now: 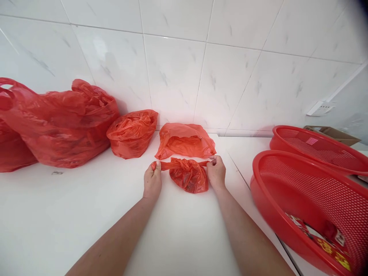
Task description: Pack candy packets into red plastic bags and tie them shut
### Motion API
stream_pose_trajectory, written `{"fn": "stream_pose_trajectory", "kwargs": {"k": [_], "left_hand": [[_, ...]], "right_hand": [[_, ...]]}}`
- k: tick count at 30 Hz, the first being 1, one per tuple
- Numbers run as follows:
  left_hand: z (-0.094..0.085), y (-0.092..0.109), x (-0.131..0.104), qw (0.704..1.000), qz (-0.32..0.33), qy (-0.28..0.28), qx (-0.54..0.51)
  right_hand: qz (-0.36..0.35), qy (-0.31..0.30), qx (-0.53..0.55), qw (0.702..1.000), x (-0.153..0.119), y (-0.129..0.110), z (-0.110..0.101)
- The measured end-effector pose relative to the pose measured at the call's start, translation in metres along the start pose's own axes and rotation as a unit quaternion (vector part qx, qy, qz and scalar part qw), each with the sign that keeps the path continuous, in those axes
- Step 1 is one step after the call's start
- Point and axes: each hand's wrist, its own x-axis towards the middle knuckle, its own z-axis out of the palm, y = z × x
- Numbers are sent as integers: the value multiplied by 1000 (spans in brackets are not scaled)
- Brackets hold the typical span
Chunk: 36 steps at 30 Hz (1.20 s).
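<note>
A small red plastic bag [189, 178] rests on the white table, its neck gathered into a knot. My left hand [153, 178] pinches one handle of this bag, and my right hand [216, 172] grips the other. Both handles are stretched out sideways, with the knot between them. Dark contents show faintly through the thin plastic, too blurred to name. Just behind lies another red plastic bag [186, 140], wide and loose, with its mouth partly open towards me.
Left along the wall stand a medium red bag [132, 134] and a large filled red bag [66, 122]. On the right are two red plastic baskets [261, 188], the nearer holding colourful packets [324, 241]. A cardboard box [333, 134] and a wall socket [320, 108] are behind them.
</note>
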Motion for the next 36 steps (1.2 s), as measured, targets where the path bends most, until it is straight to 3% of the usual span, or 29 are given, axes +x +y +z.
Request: {"fn": "stream_pose_trajectory", "kwargs": {"k": [3, 5, 8, 10, 12, 15, 17, 20, 25, 33, 36], "left_hand": [[0, -5, 3, 1000, 26, -10, 4], [0, -7, 3, 997, 68, 16, 23], [2, -5, 0, 969, 206, 63, 123], [4, -1, -8, 922, 315, 54, 220], [8, 5, -17, 872, 395, -4, 288], [13, 10, -28, 828, 434, -144, 324], [15, 10, -31, 819, 418, -205, 336], [10, 8, -28, 817, 387, -223, 364], [-23, -2, -11, 826, 359, -160, 404], [-120, -21, 21, 821, 279, 16, 497], [-128, -13, 23, 802, 265, 110, 524]], "right_hand": [[3, -8, 11, 1000, 0, 1, -2], [1, -22, 17, 1000, 0, 1, -2], [-24, -66, 31, 997, -5, -1, 1], [-59, -116, 42, 991, -11, -5, 4], [-104, -183, 52, 976, -19, -10, 7], [-161, -260, 59, 950, -29, -16, 11], [-177, -257, 57, 948, -32, -18, 14], [-170, -205, 50, 963, -30, -15, 18], [-158, -168, 16, 973, -24, -8, 21], [-226, -158, -139, 951, -17, -12, 30], [-240, -175, -210, 931, -14, -11, 37]]}}
